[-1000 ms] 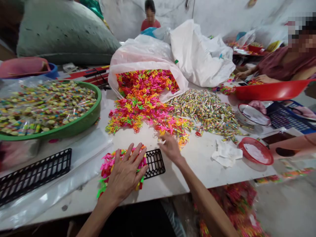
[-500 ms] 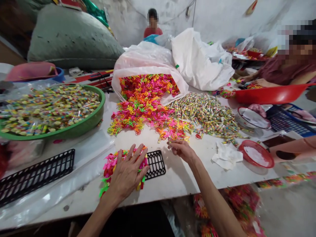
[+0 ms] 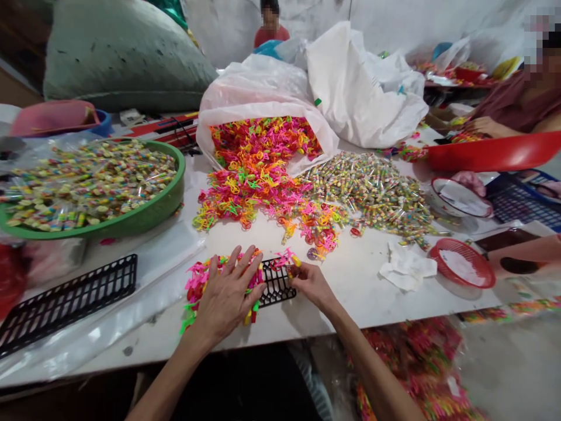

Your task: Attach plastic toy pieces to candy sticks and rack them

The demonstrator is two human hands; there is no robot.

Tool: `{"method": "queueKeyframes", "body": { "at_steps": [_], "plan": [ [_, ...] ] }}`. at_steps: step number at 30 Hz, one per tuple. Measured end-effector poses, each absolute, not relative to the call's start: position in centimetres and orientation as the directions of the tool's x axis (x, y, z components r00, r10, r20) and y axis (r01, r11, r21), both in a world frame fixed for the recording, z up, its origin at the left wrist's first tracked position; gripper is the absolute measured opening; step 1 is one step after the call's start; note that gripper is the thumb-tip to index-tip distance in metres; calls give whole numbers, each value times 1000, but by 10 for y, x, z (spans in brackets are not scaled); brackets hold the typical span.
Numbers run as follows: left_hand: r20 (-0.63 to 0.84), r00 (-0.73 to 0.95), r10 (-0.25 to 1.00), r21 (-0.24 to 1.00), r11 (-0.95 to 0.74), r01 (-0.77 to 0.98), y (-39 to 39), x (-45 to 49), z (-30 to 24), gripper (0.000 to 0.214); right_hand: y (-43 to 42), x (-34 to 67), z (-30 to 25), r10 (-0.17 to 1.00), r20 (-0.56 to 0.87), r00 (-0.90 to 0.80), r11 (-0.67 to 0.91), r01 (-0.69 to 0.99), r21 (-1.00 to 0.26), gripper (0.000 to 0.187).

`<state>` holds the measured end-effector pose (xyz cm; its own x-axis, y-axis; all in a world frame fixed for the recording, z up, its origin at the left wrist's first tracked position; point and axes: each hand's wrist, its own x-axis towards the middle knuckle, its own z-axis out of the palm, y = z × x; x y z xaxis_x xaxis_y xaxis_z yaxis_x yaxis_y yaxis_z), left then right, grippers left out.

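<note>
My left hand [image 3: 225,295] lies flat, fingers spread, over a row of bright pink, red, green and yellow plastic pieces [image 3: 198,283] set on a black plastic rack [image 3: 277,291]. Past its fingers, the rack's right end shows bare slots. There my right hand [image 3: 314,285] pinches a small pink-and-yellow plastic piece [image 3: 289,257], held just above the slots; the fingertips partly hide it. Beyond both hands, a heap of similar loose plastic pieces [image 3: 258,190] spills from a white sack [image 3: 267,88].
Small clear tubes with coloured contents form a pile [image 3: 372,187] at right, and more fill a green basin [image 3: 149,213] at left. Another black rack [image 3: 74,298] lies on plastic sheeting. A red basket [image 3: 462,263] and crumpled paper [image 3: 407,266] sit right. A co-worker [image 3: 508,111] sits beyond.
My right hand has come from the edge of the heap back to the rack's right end, bringing a pink-and-yellow piece. My left hand stays on the row. The view has tilted slightly downward.
</note>
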<state>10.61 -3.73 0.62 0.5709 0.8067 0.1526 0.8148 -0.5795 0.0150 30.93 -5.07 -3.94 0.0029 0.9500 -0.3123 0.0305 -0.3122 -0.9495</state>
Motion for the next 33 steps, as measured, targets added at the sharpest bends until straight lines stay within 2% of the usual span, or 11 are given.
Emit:
{"method": "queueKeyframes", "body": {
  "at_steps": [6,10,16,20,25,29,31,33],
  "plan": [
    [168,555,815,27,-566,824,-38,108,10,50,-69,305,-38,906,-402,132,-397,-63,-916,18],
    [211,535,818,31,-553,833,-39,110,15,47,-75,305,-37,954,-285,93,-290,44,-956,8],
    [161,620,768,25,-631,775,-41,110,9,44,-74,277,-50,995,-91,38,-98,256,-962,3],
    [137,627,767,14,-635,772,-42,107,6,45,-74,258,-54,997,-42,-66,-17,333,-943,3],
    [157,633,758,24,-644,765,-41,107,5,46,-74,259,-52,985,2,-174,98,546,-832,13],
    [186,628,756,40,-644,764,-40,110,4,51,-78,247,-51,970,-68,-234,149,789,-596,18],
    [188,625,758,40,-641,766,-40,110,3,52,-80,239,-49,972,-100,-211,132,850,-511,20],
    [184,626,758,35,-641,766,-39,109,2,52,-79,242,-42,968,-118,-222,139,864,-484,19]
  ]
}}
